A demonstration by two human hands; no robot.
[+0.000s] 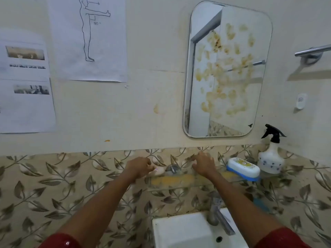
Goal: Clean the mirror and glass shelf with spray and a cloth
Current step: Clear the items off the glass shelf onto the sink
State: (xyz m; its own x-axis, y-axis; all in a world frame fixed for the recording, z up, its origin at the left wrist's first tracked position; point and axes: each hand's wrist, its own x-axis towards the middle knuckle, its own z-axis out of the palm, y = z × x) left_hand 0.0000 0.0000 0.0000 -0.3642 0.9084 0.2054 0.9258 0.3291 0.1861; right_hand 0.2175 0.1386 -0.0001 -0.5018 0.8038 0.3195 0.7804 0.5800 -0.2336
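The rounded rectangular glossy glass mirror (227, 68) is smeared yellowish-brown, the clear glass shelf (179, 181) likewise (its finish dulled), beside a smooth white plastic spray bottle (271, 158) and shiny metal tap (219, 215).

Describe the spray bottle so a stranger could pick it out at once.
Find the stained mirror on the wall, then look below its lower right corner to the glass shelf. The spray bottle stands upright at the shelf's far right end, beside a white and blue soap box; only it is tall, white-bodied, with a black trigger top.

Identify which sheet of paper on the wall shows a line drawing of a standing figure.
The tall sheet nearest the mirror; the two sheets further left carry small photographs instead.
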